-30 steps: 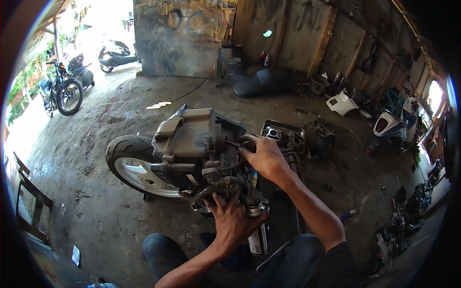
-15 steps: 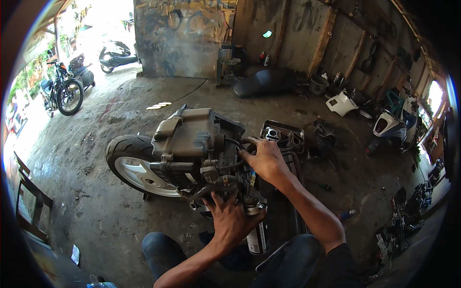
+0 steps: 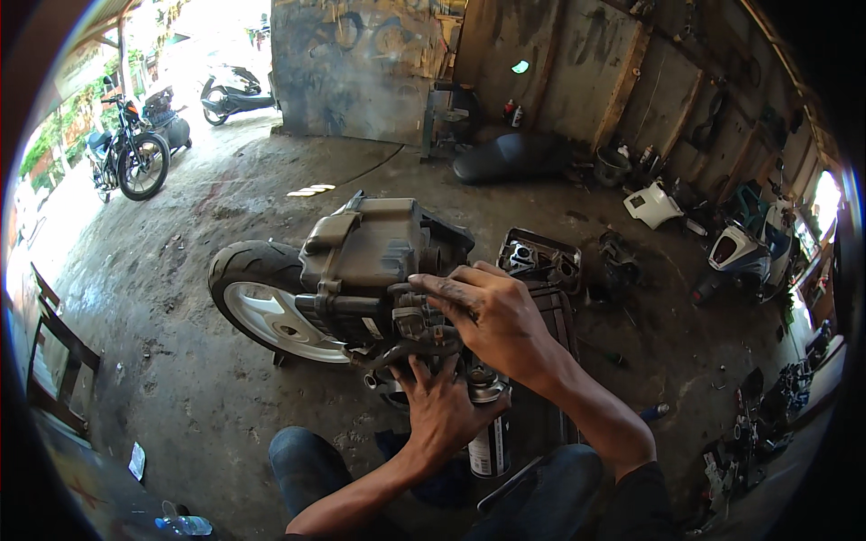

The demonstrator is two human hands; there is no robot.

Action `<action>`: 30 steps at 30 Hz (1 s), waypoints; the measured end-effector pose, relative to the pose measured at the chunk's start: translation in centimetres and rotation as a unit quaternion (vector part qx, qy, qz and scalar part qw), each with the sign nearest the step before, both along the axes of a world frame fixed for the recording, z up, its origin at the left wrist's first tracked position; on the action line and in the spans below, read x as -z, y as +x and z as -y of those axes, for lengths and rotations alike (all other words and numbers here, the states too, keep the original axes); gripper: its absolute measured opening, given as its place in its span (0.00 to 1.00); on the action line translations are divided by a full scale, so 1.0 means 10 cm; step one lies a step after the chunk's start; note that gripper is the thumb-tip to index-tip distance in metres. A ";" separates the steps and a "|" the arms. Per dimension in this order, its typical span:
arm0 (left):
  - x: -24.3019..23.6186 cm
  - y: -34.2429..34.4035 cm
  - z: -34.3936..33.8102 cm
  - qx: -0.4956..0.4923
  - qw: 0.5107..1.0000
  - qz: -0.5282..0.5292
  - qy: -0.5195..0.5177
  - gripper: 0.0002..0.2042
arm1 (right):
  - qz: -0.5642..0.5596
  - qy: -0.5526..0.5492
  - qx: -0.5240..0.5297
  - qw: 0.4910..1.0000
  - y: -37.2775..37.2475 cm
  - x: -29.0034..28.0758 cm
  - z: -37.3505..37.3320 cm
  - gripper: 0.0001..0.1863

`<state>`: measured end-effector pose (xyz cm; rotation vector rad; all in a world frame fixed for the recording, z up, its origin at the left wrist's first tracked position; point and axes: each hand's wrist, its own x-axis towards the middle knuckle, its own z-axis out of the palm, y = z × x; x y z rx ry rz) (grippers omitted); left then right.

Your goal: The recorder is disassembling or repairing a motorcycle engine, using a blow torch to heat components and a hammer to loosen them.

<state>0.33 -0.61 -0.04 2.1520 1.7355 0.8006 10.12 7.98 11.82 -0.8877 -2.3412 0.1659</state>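
An engine with a dusty dark plastic airbox (image 3: 365, 239) stands in front of me, with a rear wheel (image 3: 271, 320) on its left. My right hand (image 3: 496, 316) is at the engine's near right side, over a small dark fitting (image 3: 417, 317). Its index finger reaches along the top and the other fingers curl; what they grip, if anything, is hidden. My left hand (image 3: 439, 406) lies lower down with fingers spread against a dark curved hose (image 3: 401, 350). Its thumb reaches to a round metal part (image 3: 485, 388) above a black and white spray can (image 3: 489, 448).
A metal tray (image 3: 541, 257) of engine parts sits right of the engine. A black motorcycle seat (image 3: 514, 160) lies by the far wall. White body panels (image 3: 653, 206) and loose parts are on the right. A parked motorcycle (image 3: 140, 162) stands far left, a plastic bottle (image 3: 185, 525) lower left.
My right hand has moved left and nearer from the black hose to the fitting, its index finger now stretched out. The left hand stays against the engine. The view has shifted slightly.
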 end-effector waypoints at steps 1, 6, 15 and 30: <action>0.00 0.01 0.00 0.000 1.000 0.000 0.001 0.40 | 0.025 0.013 0.007 1.000 -0.04 -0.01 0.00 0.17; 0.02 0.01 0.00 -0.002 1.000 0.013 -0.010 0.40 | 0.051 0.037 -0.012 0.998 -0.21 0.00 -0.07 0.18; 0.00 0.00 -0.01 0.004 0.999 0.005 -0.045 0.41 | 0.079 0.093 -0.025 0.992 -0.20 -0.09 -0.05 0.11; 0.02 -0.01 -0.01 0.004 0.999 -0.008 -0.033 0.40 | -0.056 -0.001 -0.060 0.997 -0.34 0.18 -0.32 0.15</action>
